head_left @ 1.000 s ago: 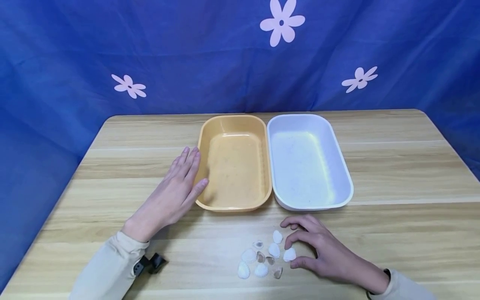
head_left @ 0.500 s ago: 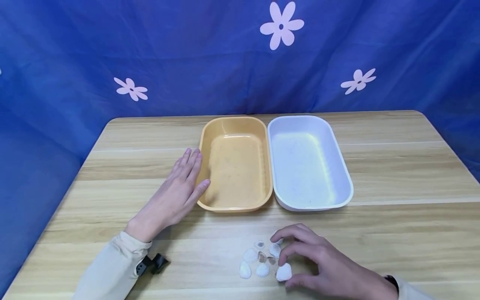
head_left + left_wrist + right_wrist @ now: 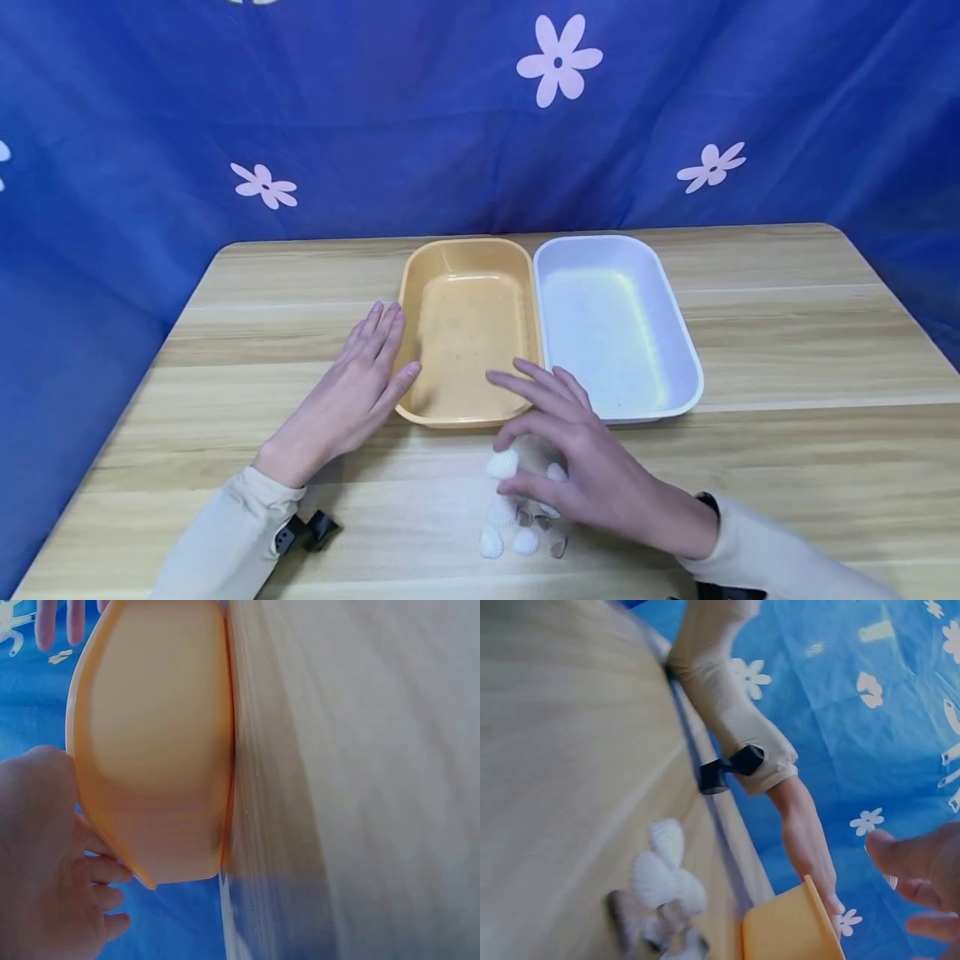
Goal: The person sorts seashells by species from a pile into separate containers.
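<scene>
My right hand (image 3: 588, 454) pinches a white ribbed seashell (image 3: 502, 464) between thumb and forefinger, its other fingers spread over the front of the orange tub (image 3: 463, 421). Along that tub's left rim lies my left hand (image 3: 341, 396), fingers straight; the left wrist view also shows this hand (image 3: 45, 862) against the tub's side. Below the right hand several white shells (image 3: 491, 542) and small brown shells (image 3: 558, 546) lie on the table, some partly hidden by the hand. In the right wrist view only a sliver of the held shell (image 3: 891, 882) appears.
A white tub (image 3: 618, 333) stands against the orange tub's right side. Both are on a wood-grain table (image 3: 810, 333), with a blue flowered cloth (image 3: 420, 125) hanging behind. A black wrist camera (image 3: 307, 531) sits at the left cuff.
The right hand has taken a white shell from the right of the pile, drawn it nearer, then lifted it forward and left toward the orange tub. The left hand stays at the rim.
</scene>
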The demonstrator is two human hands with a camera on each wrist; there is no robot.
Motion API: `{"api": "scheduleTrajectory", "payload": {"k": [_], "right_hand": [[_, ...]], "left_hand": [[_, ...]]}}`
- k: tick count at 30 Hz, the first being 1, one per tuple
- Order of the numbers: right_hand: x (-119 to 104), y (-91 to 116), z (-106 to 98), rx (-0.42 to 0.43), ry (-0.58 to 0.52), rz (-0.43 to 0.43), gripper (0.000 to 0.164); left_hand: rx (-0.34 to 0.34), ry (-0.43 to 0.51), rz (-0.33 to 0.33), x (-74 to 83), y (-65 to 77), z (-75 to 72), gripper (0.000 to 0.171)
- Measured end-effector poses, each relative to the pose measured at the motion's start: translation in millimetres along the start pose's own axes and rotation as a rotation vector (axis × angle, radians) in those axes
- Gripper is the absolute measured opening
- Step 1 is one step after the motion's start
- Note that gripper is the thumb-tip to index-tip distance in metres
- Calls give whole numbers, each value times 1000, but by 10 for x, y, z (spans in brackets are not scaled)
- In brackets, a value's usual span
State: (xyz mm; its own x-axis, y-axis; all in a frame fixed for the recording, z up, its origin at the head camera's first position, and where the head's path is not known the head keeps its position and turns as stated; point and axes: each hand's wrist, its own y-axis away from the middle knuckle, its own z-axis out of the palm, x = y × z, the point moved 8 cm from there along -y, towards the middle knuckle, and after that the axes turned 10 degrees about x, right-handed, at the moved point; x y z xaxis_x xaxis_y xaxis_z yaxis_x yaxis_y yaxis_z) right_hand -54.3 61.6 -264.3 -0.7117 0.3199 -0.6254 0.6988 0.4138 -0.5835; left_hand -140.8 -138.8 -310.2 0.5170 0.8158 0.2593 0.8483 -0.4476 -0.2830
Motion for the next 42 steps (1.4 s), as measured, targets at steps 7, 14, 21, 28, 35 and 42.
{"api": "scheduleTrajectory", "payload": {"k": [7,14,21,28,35,42], "right_hand": [[172,-248,102,127,71,96,27],[385,-406,281,156,142,170,23],[508,-534,459,82,263,236,21],[585,-642,638,-22,430,296,23],[678,-701,792,-191,477,420,22],[808,-749,928,-319,483,483,14]], "left_hand": [[17,4,13,17,-10,6,66],[21,6,3,3,3,19,67],[34,12,13,0,3,30,66],[36,20,14,2,12,47,65],[23,19,4,-2,23,43,66],[21,23,0,-3,16,33,65]]}}
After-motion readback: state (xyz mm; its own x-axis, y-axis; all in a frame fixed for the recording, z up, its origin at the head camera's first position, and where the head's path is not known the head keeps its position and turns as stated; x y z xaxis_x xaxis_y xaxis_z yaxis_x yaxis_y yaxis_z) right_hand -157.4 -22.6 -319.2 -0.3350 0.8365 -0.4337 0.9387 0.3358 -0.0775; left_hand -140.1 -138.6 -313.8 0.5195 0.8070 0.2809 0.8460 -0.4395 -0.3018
